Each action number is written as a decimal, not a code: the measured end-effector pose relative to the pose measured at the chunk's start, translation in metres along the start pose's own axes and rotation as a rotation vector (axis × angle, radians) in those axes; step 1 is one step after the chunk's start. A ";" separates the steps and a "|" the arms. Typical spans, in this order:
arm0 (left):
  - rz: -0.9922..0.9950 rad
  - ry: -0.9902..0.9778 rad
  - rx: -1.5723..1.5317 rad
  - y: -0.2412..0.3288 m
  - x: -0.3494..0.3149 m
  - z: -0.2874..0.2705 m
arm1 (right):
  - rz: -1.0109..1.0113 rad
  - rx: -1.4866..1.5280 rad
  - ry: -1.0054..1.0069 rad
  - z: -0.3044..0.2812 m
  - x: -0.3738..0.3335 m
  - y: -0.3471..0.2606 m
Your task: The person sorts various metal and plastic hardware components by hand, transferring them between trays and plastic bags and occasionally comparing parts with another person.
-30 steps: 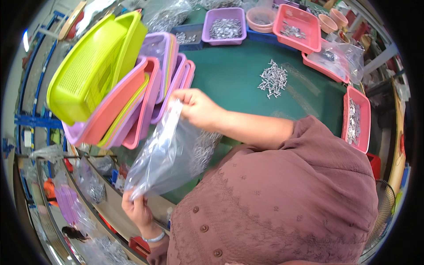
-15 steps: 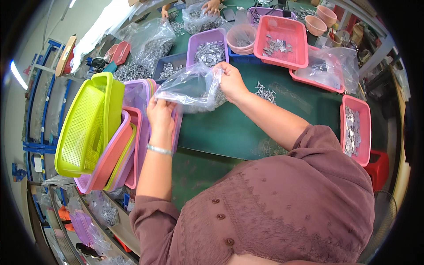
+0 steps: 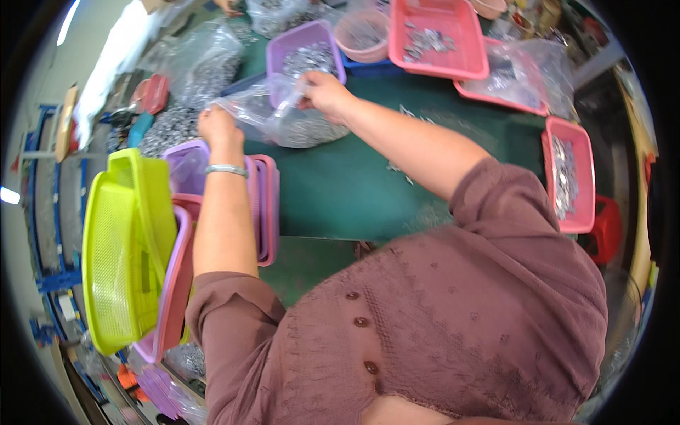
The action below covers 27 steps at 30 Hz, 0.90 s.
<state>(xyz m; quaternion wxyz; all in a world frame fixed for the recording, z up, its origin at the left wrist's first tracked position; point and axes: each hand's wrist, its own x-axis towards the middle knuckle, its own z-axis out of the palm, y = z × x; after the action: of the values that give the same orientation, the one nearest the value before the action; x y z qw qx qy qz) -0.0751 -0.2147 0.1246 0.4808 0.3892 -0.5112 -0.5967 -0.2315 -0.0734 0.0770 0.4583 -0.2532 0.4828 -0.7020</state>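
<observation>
A clear plastic bag (image 3: 309,132) with small grey metal pieces in its lower part is stretched between my two hands above the green table. My left hand (image 3: 221,129) grips the bag's left edge with curled fingers. On the other side, my right hand (image 3: 326,93) pinches the bag's upper right edge. Just behind the bag stands a purple basket (image 3: 279,45) of grey metal pieces. My right forearm partly covers a scatter of small metal screw-like parts (image 3: 405,112) on the table.
Stacked lime-green baskets (image 3: 127,248) and purple trays (image 3: 268,212) crowd the left. Pink baskets (image 3: 443,65) of metal pieces sit at the back, with another pink basket (image 3: 582,177) at right. Loose metal parts (image 3: 170,132) lie far left. Another person's hand (image 3: 228,7) shows at the top.
Both hands have moved left with the bag, the left one further, drawing its mouth out wider. The whole view has shifted and turned a little.
</observation>
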 end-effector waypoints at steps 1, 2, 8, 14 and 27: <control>0.031 0.101 0.095 -0.006 -0.001 0.000 | 0.054 0.005 -0.112 -0.007 0.003 0.000; 0.071 0.195 0.187 -0.015 0.003 0.002 | 0.097 0.010 -0.224 -0.016 0.007 -0.007; 0.151 0.210 0.247 -0.032 -0.057 0.006 | 0.052 -0.632 -0.121 -0.112 -0.036 -0.064; 0.847 -0.099 0.922 -0.054 -0.142 0.006 | 0.165 -1.316 0.037 -0.216 -0.120 0.018; 0.773 -0.387 1.470 -0.115 -0.169 0.016 | -0.314 -1.576 0.110 -0.178 -0.140 0.084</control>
<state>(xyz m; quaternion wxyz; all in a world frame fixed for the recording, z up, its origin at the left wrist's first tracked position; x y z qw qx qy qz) -0.0707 -0.0454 0.0099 0.1800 0.2920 -0.9386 0.0368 -0.2768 0.1206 -0.0589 0.0165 -0.5321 0.8167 -0.2226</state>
